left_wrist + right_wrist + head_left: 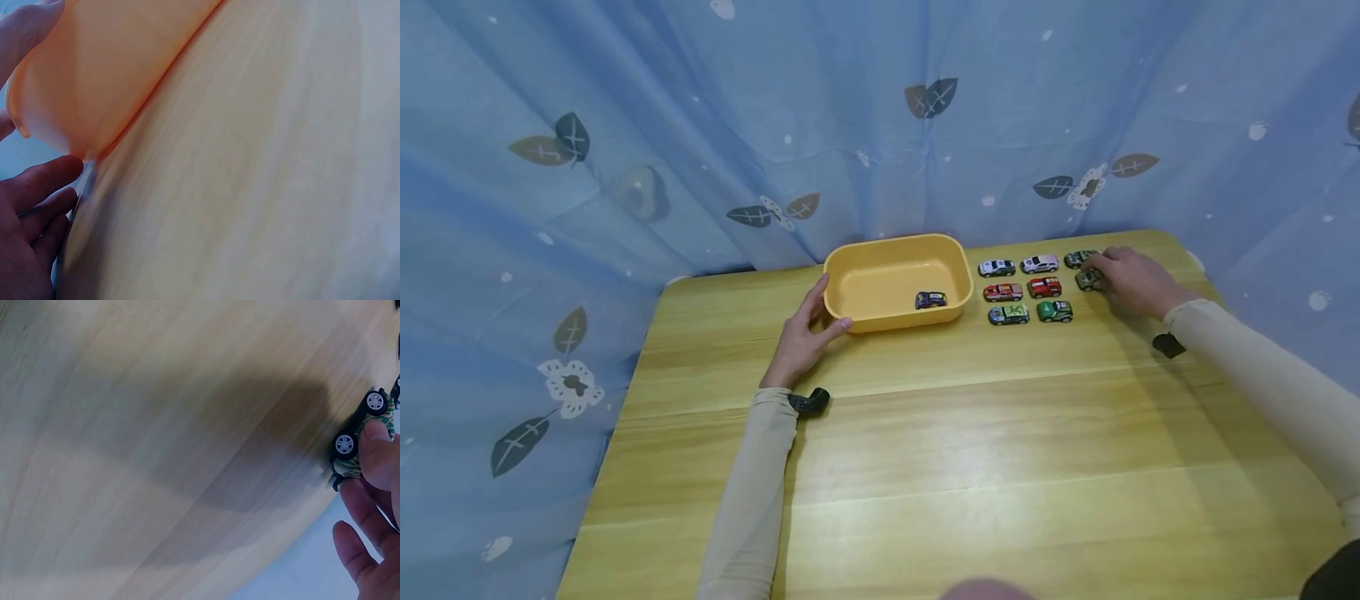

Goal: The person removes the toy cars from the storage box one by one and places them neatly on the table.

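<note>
In the head view my left hand (799,346) grips the left end of a yellow plastic basin (898,322), thumb at the near corner and fingers along the side. The left wrist view shows the basin wall (106,75) between thumb and fingers. Inside the basin sits one dark blue toy car (931,300). At the right, my right hand (1129,279) pinches a camouflage toy car (356,439) by its body, low over the table; fingers partly hide it. Just behind it stands another camouflage car (1079,258).
Between basin and right hand, toy cars stand in rows: a white one (997,267), a pale one (1040,263), red ones (1003,292) (1045,287), a blue-green one (1008,314) and a green one (1055,311). A blue curtain (880,125) hangs behind the wooden table (925,450).
</note>
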Tool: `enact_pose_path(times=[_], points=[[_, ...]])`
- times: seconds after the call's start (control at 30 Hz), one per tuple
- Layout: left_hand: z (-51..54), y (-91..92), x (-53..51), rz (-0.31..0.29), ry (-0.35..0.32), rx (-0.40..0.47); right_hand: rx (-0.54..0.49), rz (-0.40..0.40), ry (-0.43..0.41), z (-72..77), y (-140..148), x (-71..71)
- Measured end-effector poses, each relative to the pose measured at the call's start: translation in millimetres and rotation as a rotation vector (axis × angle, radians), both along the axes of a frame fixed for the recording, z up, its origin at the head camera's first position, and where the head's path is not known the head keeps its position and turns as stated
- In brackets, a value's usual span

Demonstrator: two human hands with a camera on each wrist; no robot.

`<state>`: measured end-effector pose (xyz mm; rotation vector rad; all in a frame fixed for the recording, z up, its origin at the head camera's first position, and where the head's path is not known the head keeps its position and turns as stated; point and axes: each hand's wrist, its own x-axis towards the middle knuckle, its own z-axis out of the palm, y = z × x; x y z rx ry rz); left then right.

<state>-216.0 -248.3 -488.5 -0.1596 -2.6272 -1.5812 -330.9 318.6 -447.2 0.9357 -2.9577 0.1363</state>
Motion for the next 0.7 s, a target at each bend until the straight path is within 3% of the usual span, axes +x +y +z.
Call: enact_pose_path(times=[0.17,0.37,0.43,0.7], points=[[0.7,-0.6,0.0,-0.002,0.002,0.005,-0.009,-0.008,0.028,5.2,-2,1.4],[0.0,0.2,-0.4,-0.006,-0.002,-0.001,-0.112,-0.004,0.109,22.9,-20,6.2],[-0.1,-0.5,-0.3,-0.002,0.0,0.003,-0.137,0.019,0.121,28.6,-36,6.3],[-1.3,-0.8,-0.4,-0.007,0.005,0.013,-0.337,0.065,-0.017,45.2,-137,5.7]])
